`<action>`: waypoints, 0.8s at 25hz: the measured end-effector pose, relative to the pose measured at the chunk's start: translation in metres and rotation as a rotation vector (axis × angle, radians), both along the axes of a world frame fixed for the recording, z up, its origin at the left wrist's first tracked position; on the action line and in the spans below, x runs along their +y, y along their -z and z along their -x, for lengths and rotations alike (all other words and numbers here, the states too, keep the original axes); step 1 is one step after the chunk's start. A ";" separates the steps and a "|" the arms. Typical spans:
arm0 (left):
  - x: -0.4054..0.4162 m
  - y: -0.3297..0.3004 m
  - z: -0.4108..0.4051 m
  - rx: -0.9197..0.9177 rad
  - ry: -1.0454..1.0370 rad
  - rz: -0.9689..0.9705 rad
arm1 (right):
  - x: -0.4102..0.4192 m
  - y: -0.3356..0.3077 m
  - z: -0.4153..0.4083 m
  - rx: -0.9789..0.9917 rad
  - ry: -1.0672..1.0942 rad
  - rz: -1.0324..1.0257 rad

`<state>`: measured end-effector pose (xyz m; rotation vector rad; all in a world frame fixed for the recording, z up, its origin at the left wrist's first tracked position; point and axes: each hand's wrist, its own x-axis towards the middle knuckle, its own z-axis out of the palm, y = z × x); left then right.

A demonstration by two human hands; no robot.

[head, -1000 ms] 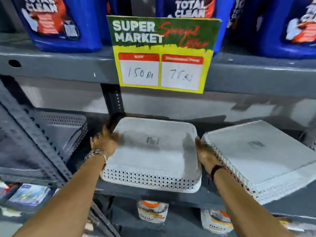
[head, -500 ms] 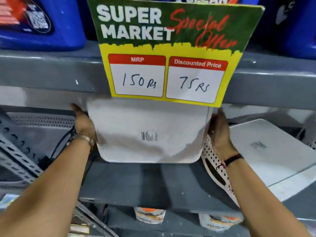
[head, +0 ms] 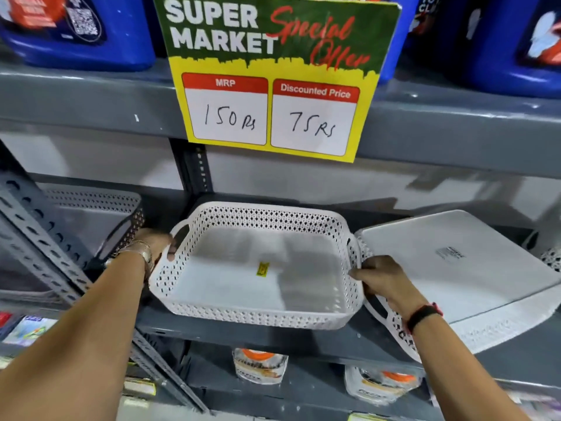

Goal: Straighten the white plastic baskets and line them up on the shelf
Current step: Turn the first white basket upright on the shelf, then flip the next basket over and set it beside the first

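Note:
A white perforated plastic basket [head: 261, 268] sits open side up on the grey shelf [head: 273, 335], a small yellow sticker on its floor. My left hand [head: 154, 244] grips its left handle and my right hand [head: 379, 278] holds its right rim. To the right, a second white basket [head: 455, 268] lies upside down and tilted, its flat base with a barcode label facing up and its near edge past the shelf front. A grey-looking perforated basket [head: 97, 217] stands in the left bay behind the slotted upright.
A yellow and green price sign [head: 273, 77] hangs from the shelf above, over the middle basket. Blue detergent jugs [head: 76, 28] stand on the upper shelf. A slotted metal brace [head: 45, 253] slants at the left. White packets [head: 259, 364] sit on the shelf below.
The middle basket lay upside down, was lifted and tipped up with its base facing me, and now rests open side up on the shelf, both hands still on its sides.

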<state>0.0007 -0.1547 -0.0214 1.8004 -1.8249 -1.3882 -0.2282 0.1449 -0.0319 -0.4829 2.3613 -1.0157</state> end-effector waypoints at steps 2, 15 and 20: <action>-0.003 0.006 -0.001 -0.110 0.034 0.022 | 0.002 0.003 -0.007 0.002 -0.046 -0.043; 0.068 -0.026 0.098 -0.160 0.124 0.622 | 0.031 -0.055 0.030 0.402 -0.014 -0.153; 0.165 -0.046 0.198 0.319 0.310 0.253 | 0.111 -0.048 0.126 0.695 0.082 -0.162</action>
